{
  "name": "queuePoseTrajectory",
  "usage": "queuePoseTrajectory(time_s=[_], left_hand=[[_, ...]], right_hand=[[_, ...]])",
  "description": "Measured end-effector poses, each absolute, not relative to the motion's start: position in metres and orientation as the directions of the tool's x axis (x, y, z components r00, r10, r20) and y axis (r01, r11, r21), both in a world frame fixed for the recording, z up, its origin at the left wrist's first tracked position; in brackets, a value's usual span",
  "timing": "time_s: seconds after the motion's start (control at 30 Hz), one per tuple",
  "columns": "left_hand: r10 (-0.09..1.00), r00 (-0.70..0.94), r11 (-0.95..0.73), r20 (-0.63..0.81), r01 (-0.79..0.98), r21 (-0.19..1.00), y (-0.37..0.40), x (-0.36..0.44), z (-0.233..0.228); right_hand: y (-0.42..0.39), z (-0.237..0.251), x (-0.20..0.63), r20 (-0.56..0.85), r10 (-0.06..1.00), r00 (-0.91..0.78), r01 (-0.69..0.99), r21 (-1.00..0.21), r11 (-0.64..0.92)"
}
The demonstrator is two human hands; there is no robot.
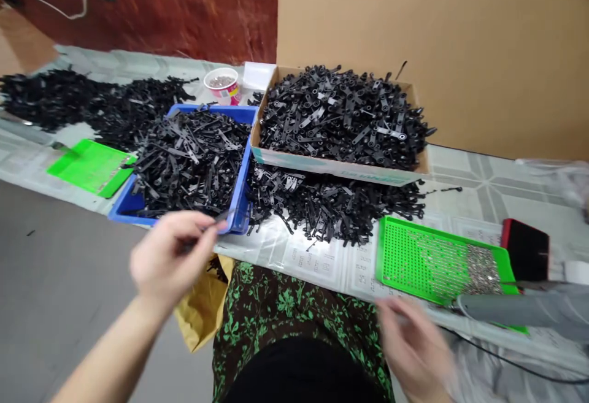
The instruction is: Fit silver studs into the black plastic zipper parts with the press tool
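My left hand (172, 256) is over the front edge of the blue bin (243, 191), thumb and fingers pinched on a thin black plastic part (226, 214). The bin is heaped with black strip-like parts (193, 157). My right hand (414, 345) is low, just off the table's front edge, near the green perforated tray (405, 256). It is blurred with its fingers curled, and I cannot make out anything in it. Small metal pieces (482, 268) lie in that tray, mostly at its right end.
A cardboard box (331, 168) brims with black lever-like parts; more lie loose (322, 207) before it. A grey cylindrical tool (510, 308) crosses the tray's right end, beside a red-edged phone (527, 246). Leftward are another green tray (87, 167), a black pile (92, 99) and a cup (222, 84).
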State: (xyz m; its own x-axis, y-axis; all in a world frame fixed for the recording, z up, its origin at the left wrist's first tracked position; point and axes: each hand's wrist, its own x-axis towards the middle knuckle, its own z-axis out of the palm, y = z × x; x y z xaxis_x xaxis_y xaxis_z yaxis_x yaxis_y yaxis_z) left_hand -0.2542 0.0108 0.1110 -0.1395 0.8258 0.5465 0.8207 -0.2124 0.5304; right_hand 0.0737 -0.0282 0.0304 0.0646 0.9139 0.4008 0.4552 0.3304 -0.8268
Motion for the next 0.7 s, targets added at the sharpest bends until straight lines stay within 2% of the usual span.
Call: queuePoseTrajectory(time_s=[0.07, 0.1, 0.13, 0.17, 0.2, 0.3, 0.37, 0.43, 0.5, 0.53, 0.6, 0.67, 0.7], left_hand=[[0.912, -0.094, -0.189, 0.4, 0.769, 0.611, -0.007, -0.229, 0.08], [0.955, -0.063, -0.143, 0.29, 0.757, 0.638, -0.012, -0.219, 0.064], [0.983, -0.036, -0.088, 0.182, 0.772, 0.63, -0.015, -0.211, 0.047], [0.994, -0.016, -0.052, 0.109, 0.804, 0.593, -0.017, -0.206, 0.034], [0.998, -0.003, -0.032, 0.064, 0.839, 0.543, -0.018, -0.205, 0.023], [1.0, -0.014, 0.016, -0.007, 0.902, 0.432, -0.019, -0.209, 0.009], [0.997, -0.072, 0.082, -0.04, 0.867, 0.491, -0.019, -0.212, 0.011], [0.98, -0.172, 0.192, -0.097, 0.717, 0.671, -0.017, -0.21, 0.016], [0.93, -0.273, 0.342, -0.245, 0.402, 0.849, -0.013, -0.201, 0.021], [0.891, -0.294, 0.412, -0.347, 0.201, 0.889, -0.011, -0.194, 0.023], [0.809, -0.251, 0.504, -0.531, -0.168, 0.847, -0.005, -0.18, 0.028], [0.746, -0.179, 0.537, -0.641, -0.408, 0.739, 0.0, -0.166, 0.034], [0.717, -0.155, 0.546, -0.68, -0.483, 0.685, 0.002, -0.16, 0.038]], right_hand=[[0.006, 0.021, 0.019, 0.378, 0.897, -0.23, 0.571, -0.694, 0.439], [0.025, 0.018, -0.01, 0.313, 0.862, -0.398, 0.615, -0.606, 0.504], [0.045, 0.016, -0.036, 0.157, 0.871, -0.466, 0.711, -0.52, 0.474], [0.062, 0.016, -0.059, -0.004, 0.869, -0.494, 0.785, -0.432, 0.444], [0.076, 0.017, -0.077, -0.048, 0.871, -0.488, 0.807, -0.405, 0.43], [0.095, 0.023, -0.097, -0.112, 0.872, -0.477, 0.832, -0.377, 0.407], [0.092, 0.025, -0.084, -0.14, 0.87, -0.473, 0.837, -0.378, 0.395], [0.081, 0.025, -0.062, -0.051, 0.881, -0.471, 0.784, -0.482, 0.391], [0.066, 0.022, -0.038, 0.211, 0.864, -0.458, 0.602, -0.642, 0.475], [0.058, 0.02, -0.028, 0.367, 0.822, -0.435, 0.49, -0.67, 0.558], [0.041, 0.015, -0.014, 0.604, 0.68, -0.416, 0.35, -0.583, 0.733], [0.028, 0.008, -0.006, 0.703, 0.554, -0.446, 0.329, -0.447, 0.832], [0.024, 0.006, -0.003, 0.721, 0.526, -0.451, 0.342, -0.404, 0.848]])
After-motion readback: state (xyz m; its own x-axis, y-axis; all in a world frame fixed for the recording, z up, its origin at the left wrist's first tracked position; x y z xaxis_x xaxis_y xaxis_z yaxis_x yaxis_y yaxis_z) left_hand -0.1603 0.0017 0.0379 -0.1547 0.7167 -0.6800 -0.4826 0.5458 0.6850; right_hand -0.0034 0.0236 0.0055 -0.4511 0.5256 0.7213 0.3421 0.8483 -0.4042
